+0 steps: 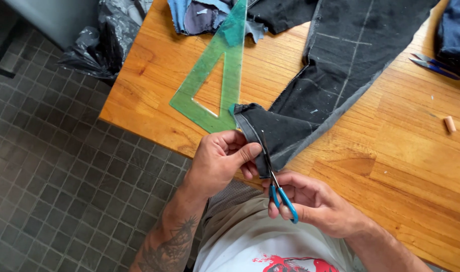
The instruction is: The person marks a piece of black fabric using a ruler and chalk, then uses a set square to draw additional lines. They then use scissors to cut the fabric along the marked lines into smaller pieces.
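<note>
1. Head view: a dark denim piece marked with chalk lines is spread over the wooden table, its near corner lifted off the edge.
2. That corner is pinched between thumb and fingers of the left hand, which are clamped on the cloth.
3. Blue-handled scissors are held in the right hand, fingers closed through the loops; the blades are slightly parted at the cloth's edge.
4. The cut is judged best done with the cloth kept taut and the thumb kept left of the blades.
5. A green set square lies just beside the cloth.
</note>
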